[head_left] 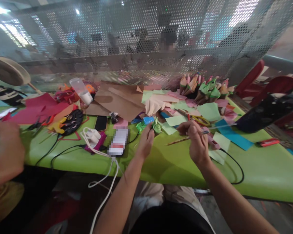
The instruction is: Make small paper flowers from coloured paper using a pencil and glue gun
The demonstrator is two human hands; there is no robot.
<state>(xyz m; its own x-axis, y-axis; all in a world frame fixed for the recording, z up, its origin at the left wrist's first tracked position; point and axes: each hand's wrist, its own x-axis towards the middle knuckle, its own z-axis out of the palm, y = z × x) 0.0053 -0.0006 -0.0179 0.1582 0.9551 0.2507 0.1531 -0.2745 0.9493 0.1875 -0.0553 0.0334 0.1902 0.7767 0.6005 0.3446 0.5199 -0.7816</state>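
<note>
A light green paper flower (157,126) with layered, curled petals is gripped in the fingers of my left hand (146,140), over the front part of the green table. To its right, my right hand (197,140) is closed around a pink hot glue gun (213,143), most of which is hidden by the fingers. A clear glue stick (222,126) juts out to the right behind it, and a black cable hangs from its handle. On the tabletop between my hands lies a thin brown stick (178,140). Green crumpled wrapping (140,126) and a blue packet (148,120) lie just behind my left hand.
Paper sheets and brown paper (117,97) cover the table's back. Several wrapped paper flowers (210,87) stand back right, near a dark bottle-like object (263,112). Left are a phone (120,141), white charger cables (94,138) and another person's arm (8,148). A perforated screen (136,39) stands behind.
</note>
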